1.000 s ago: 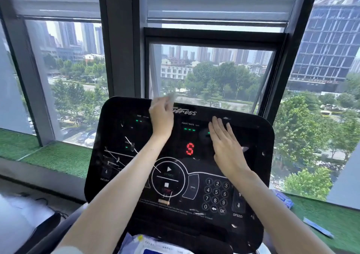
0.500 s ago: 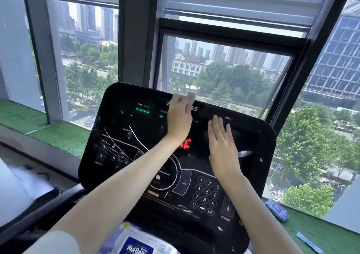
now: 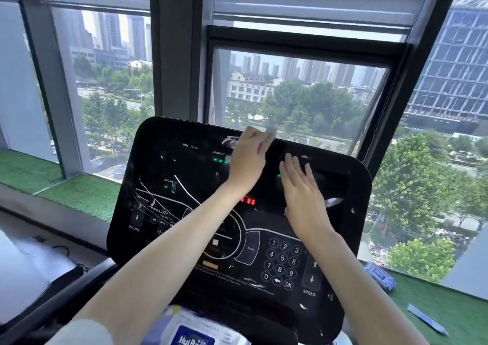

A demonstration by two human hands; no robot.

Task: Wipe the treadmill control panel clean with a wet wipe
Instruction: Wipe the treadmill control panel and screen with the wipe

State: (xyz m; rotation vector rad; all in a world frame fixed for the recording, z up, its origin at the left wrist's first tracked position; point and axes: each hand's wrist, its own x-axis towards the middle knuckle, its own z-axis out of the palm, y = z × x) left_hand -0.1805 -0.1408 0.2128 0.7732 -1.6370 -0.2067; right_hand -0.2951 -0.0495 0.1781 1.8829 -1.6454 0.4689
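The black treadmill control panel (image 3: 163, 165) fills the middle of the view, with green and red lit displays and a number keypad at its lower right. My left hand (image 3: 247, 159) is at the panel's top edge and holds a thin white wet wipe (image 3: 270, 131), of which only a blurred corner shows past the fingers. My right hand (image 3: 301, 188) lies flat on the upper right of the panel with its fingers straight, just right of the left hand.
A pack of wet wipes (image 3: 195, 331) sits on the tray below the panel. Windows and a dark pillar (image 3: 177, 54) stand right behind the panel. A green turf sill (image 3: 79, 194) runs along the windows, with a blue packet (image 3: 381, 278) on its right part.
My left hand has slid the wipe rightward along the panel's top edge, closer to my right hand. The right hand has stayed flat on the panel. The view has shifted left.
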